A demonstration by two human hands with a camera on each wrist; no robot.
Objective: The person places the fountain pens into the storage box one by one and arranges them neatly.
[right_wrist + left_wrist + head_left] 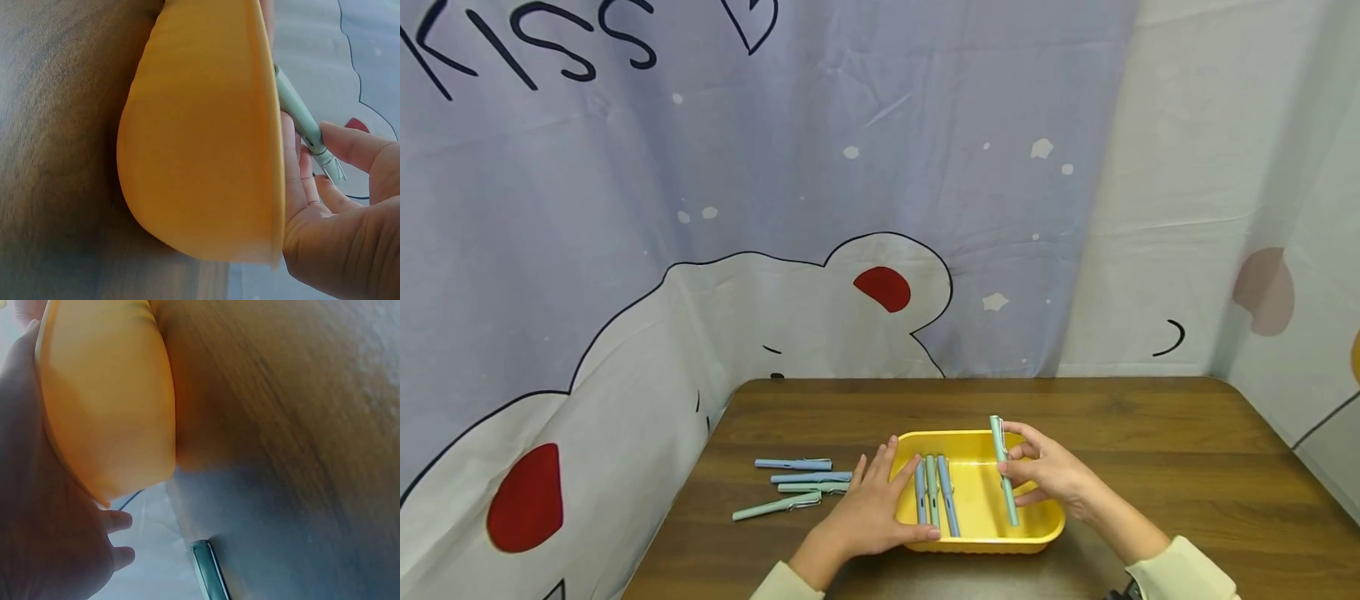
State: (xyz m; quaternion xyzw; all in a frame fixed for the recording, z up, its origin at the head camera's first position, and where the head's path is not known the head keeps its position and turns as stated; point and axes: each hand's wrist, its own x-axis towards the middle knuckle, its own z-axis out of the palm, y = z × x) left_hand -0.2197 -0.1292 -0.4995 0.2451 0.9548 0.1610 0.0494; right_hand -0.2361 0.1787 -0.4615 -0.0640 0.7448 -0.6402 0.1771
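Note:
A yellow plastic tray (981, 545) stands on the table in the head view. My left hand (871, 510) rests over its left rim, fingers spread and thumb along the front edge. Inside, near that hand, a green pen (932, 492) lies between a blue pen (920, 493) and another blue pen (949, 498), side by side. Over the tray's right part, my right hand (1051, 472) pinches a light green pen (1009, 500) between thumb and fingers, clip end up and tilted. The right wrist view shows this pen (300, 115) beyond the tray wall (200, 137).
Left of the tray, several blue and green pens (777, 507) lie loosely on the brown wooden table (1157, 450). One green pen (209, 569) shows below the tray in the left wrist view. A printed curtain (760, 167) hangs behind the table.

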